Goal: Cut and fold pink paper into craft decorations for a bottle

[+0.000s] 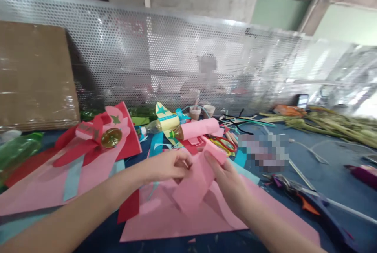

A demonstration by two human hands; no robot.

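Stretching bare arms (97,198) in from the bottom left and bottom right, both cut off by the edge. Holding a pink paper strip (196,188) in the middle of the frame, a bit blurry. Pinching its folded top with the right hand (225,170), with the thumb in front and most fingers hidden behind. Curling the left hand (169,166) nearly closed at the strip's left side; cannot tell if pinching it too. Covering part of a big pink sheet (159,227) below with the strip. Seeing red-handled scissors (235,143) half hidden just above the right hand, and a green bottle (19,153) cut off at the left edge. Working at a blue table (318,178), with a dotted see-through sheet (118,56) across the back
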